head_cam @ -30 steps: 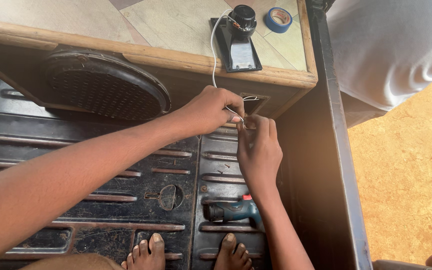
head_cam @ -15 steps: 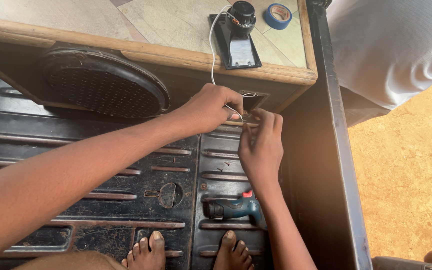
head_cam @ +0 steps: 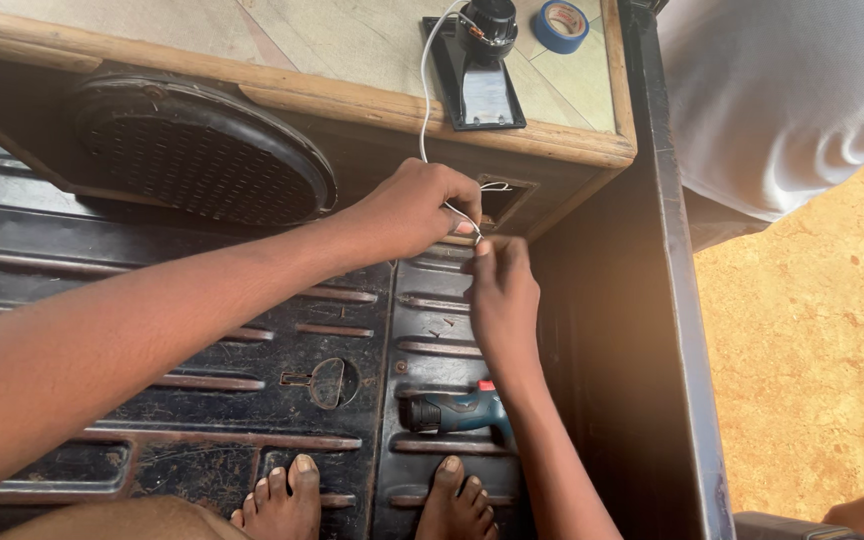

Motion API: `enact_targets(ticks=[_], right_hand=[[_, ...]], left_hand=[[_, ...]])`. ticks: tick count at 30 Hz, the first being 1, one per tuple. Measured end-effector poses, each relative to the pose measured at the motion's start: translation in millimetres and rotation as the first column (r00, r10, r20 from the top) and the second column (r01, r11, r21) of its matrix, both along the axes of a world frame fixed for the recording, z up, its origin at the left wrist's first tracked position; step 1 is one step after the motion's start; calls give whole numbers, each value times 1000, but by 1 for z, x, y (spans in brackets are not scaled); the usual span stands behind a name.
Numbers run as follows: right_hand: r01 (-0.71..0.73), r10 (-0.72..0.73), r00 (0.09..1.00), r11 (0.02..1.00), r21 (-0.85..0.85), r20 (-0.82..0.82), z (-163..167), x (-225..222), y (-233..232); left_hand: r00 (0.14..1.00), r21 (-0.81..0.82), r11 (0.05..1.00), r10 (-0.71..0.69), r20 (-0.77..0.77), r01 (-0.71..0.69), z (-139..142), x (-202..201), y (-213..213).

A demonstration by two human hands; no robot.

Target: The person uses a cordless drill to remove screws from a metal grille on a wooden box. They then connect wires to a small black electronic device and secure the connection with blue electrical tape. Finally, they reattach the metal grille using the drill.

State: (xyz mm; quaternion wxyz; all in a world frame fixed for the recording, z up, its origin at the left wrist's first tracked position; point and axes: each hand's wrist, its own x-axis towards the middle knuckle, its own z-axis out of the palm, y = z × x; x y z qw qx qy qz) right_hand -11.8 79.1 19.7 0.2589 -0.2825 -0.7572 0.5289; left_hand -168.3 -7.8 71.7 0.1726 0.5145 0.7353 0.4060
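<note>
Both hands meet at a small rectangular opening [head_cam: 502,203] in the wooden box front: the left hand [head_cam: 417,210] pinches a thin white wire [head_cam: 424,90], and the right hand [head_cam: 500,295] closes its fingertips on the wire's end just below. That wire climbs over the box edge to a black device [head_cam: 480,60] beside a blue tape roll [head_cam: 560,24]. A teal cordless drill [head_cam: 455,411] lies on the ribbed black floor near bare feet.

A dark ribbed metal floor [head_cam: 252,380] fills the near part of the scene, worn and dusty. At the far side stands a wooden box [head_cam: 282,85] with a pale top, and to the right, beyond a dark side wall [head_cam: 672,330], lies sunlit orange ground [head_cam: 812,350].
</note>
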Motion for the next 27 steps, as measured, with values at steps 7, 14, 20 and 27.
enact_targets(ticks=[7, 14, 20, 27], right_hand=[[49, -47, 999, 980, 192, -16, 12, 1, -11], [-153, 88, 988, 734, -661, -130, 21, -2, 10], [107, -199, 980, 606, 788, 20, 18, 3, -11], [-76, 67, 996, 980, -185, -54, 13, -2, 7]], left_hand=[[999, -41, 998, 36, -17, -36, 3, 2, -1], [1000, -10, 1000, 17, -18, -17, 2, -1, -1], [999, 11, 1000, 17, -33, -17, 2, 2, 0], [999, -52, 998, 28, -23, -29, 7, 6, -1]])
